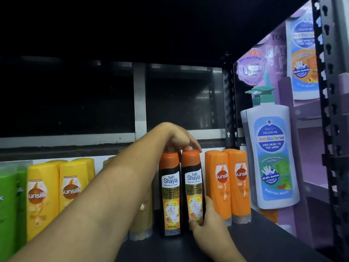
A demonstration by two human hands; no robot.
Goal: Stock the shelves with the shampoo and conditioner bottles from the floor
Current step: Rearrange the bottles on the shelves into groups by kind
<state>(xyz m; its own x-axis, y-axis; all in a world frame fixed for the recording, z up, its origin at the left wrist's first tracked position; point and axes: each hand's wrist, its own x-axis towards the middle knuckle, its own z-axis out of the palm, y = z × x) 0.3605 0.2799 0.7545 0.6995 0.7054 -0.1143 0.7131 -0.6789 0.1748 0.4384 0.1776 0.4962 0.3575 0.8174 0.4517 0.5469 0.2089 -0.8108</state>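
Two black Safi Shayla bottles with orange caps stand side by side on the dark shelf, the left one and the right one. My left hand reaches in from the lower left and rests its fingers on both caps. My right hand comes from below and grips the base of the right bottle, thumb in front. Both bottles are upright with labels facing me.
Two orange Sunsilk bottles stand just right of them, then a white pump bottle of kids wash. Yellow Sunsilk bottles and green ones fill the left. A perforated metal upright bounds the right side.
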